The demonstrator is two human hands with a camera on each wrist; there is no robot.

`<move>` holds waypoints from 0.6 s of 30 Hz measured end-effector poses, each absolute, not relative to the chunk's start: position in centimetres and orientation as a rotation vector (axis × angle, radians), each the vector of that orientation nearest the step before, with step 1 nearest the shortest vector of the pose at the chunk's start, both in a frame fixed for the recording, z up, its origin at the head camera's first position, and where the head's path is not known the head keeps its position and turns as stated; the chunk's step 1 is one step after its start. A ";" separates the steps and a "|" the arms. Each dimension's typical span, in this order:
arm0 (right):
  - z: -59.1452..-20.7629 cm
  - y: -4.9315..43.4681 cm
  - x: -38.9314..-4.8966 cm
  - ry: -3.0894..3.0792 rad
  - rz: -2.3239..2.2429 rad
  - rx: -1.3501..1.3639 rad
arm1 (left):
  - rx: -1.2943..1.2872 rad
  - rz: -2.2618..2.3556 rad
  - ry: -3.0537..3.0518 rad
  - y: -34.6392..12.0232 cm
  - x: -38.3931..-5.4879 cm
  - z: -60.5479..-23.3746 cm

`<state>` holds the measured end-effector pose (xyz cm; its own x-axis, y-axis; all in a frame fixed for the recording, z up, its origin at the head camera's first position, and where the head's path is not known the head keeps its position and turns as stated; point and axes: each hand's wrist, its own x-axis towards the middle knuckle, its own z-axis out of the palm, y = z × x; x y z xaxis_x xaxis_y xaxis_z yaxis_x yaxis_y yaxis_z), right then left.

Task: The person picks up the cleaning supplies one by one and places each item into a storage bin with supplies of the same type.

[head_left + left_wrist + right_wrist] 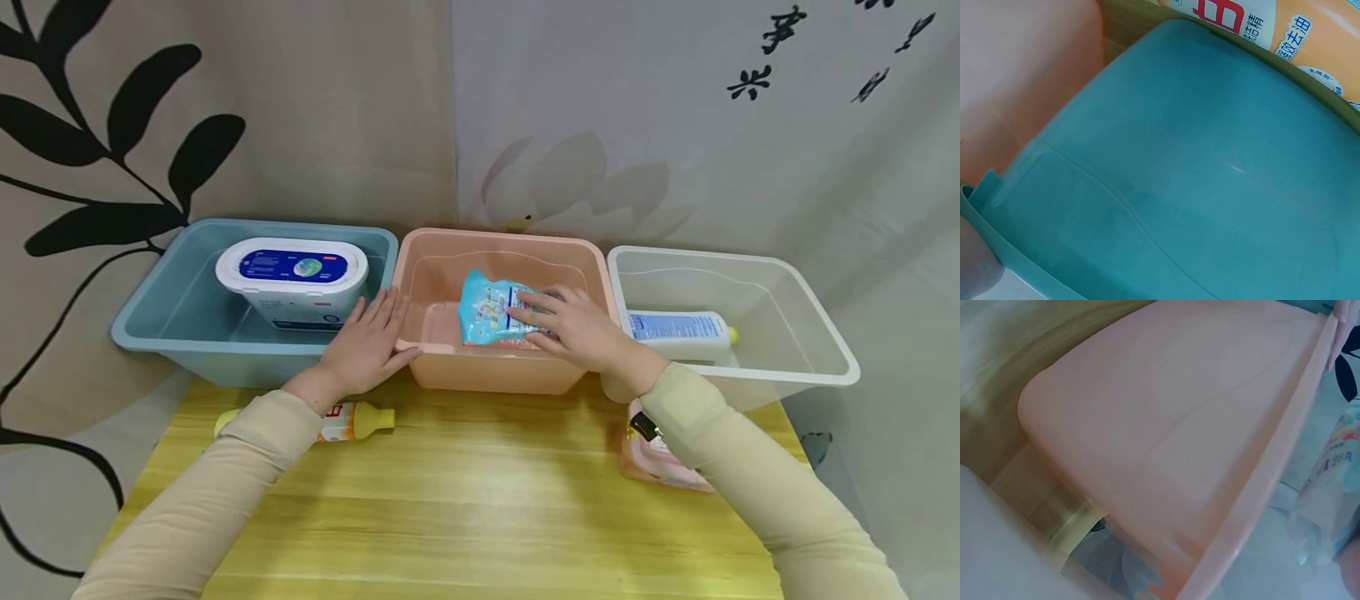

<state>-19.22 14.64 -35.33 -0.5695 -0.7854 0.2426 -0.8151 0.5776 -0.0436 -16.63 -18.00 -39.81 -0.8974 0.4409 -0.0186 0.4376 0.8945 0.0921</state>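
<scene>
My right hand (585,329) holds the right end of a light-blue soft plastic packet (487,310) at the pink bin (498,371). In the right wrist view the packet (1332,481) shows beyond the pink bin's rim, with a bit of a finger at its lower end. Spread fingers of my left hand (367,342) rest at the adjoining rims of the blue bin (225,358) and the pink bin; nothing is in that hand. The left wrist view shows mostly the blue bin's outer wall (1179,156).
A white lidded tub (303,283) stands in the blue bin. The white bin (787,367) on the right holds a white bottle (678,329). On the wooden table (465,500), a yellow-capped bottle (341,421) lies under my left forearm and a pink pack (660,462) by my right.
</scene>
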 end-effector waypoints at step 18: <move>-37.3 12.6 -21.7 -2.849 0.165 1.225 | 0.698 0.127 3.028 -17.9 -16.5 -39.7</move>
